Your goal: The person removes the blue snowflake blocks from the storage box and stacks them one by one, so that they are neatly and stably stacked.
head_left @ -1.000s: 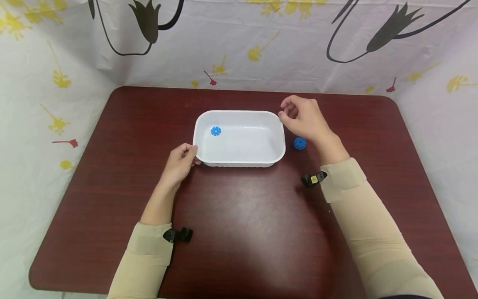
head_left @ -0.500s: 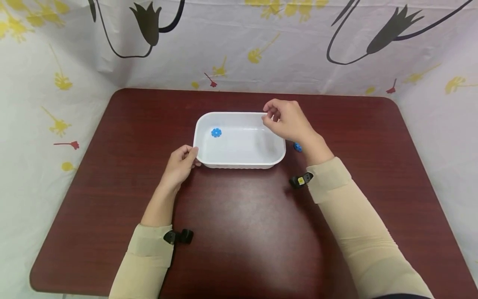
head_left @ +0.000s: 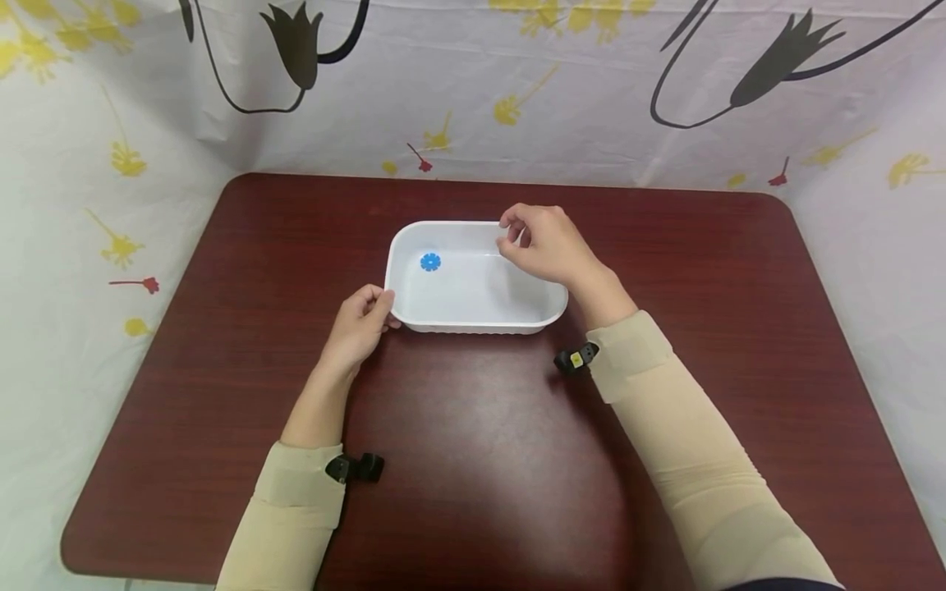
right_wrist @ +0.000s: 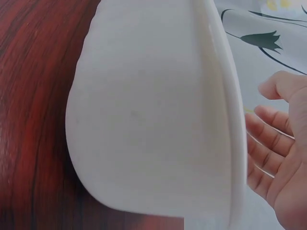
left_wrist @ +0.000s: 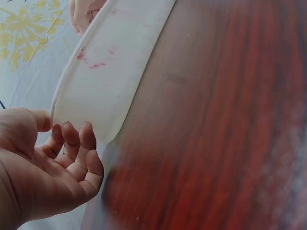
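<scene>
A white plastic basin (head_left: 473, 324) stands on the table, with a blue notched disc (head_left: 430, 262) lying inside toward its left end. My left hand (head_left: 355, 327) pinches the basin's left rim between thumb and fingers; the left wrist view shows that hand (left_wrist: 57, 167) at the edge of the basin's wall (left_wrist: 110, 62). Over the basin's right part hovers my right hand (head_left: 545, 245), its fingers loosely bent. In the right wrist view this hand (right_wrist: 283, 148) has thumb and fingers apart, and nothing shows between them. The second blue piece is hidden behind the right arm.
The dark red wooden table (head_left: 473, 460) has rounded corners. A pale patterned cloth (head_left: 473, 98) hangs behind it and at both sides. Small black cameras are strapped to both wrists, the left one (head_left: 355, 468) low over the table.
My right hand has moved left from beside the basin's right rim to above its inside. The blue piece right of the basin has become covered by the arm. My left hand stays put.
</scene>
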A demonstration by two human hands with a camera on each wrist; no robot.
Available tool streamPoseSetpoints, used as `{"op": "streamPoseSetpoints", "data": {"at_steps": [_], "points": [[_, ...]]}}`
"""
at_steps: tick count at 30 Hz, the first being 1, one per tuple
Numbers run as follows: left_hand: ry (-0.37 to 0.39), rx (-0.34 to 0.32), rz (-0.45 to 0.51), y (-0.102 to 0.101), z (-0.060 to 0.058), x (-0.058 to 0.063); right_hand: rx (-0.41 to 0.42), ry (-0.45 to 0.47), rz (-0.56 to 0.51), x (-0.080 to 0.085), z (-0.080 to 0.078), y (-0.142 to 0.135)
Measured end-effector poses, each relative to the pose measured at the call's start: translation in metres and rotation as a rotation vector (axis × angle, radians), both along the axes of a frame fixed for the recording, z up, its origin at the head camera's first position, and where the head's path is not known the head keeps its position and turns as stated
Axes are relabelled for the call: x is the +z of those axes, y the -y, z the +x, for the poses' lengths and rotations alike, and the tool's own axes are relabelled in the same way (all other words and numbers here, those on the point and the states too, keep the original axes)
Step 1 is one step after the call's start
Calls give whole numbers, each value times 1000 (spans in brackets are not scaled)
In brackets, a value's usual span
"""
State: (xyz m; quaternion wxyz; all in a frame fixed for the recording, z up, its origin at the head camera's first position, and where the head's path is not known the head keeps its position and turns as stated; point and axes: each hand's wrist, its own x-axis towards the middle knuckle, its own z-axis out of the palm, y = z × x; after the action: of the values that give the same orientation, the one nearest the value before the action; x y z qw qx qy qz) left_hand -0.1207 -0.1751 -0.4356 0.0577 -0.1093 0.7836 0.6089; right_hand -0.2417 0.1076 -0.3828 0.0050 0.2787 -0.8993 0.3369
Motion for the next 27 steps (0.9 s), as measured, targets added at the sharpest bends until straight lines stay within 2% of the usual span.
{"op": "streamPoseSetpoints", "data": {"at_steps": [10, 27], "points": [[4, -4, 3, 0, 0, 1, 13, 80, 83, -1, 2, 14], [20, -6, 1, 1, -1, -1, 40, 117, 183, -5, 3, 41]]}}
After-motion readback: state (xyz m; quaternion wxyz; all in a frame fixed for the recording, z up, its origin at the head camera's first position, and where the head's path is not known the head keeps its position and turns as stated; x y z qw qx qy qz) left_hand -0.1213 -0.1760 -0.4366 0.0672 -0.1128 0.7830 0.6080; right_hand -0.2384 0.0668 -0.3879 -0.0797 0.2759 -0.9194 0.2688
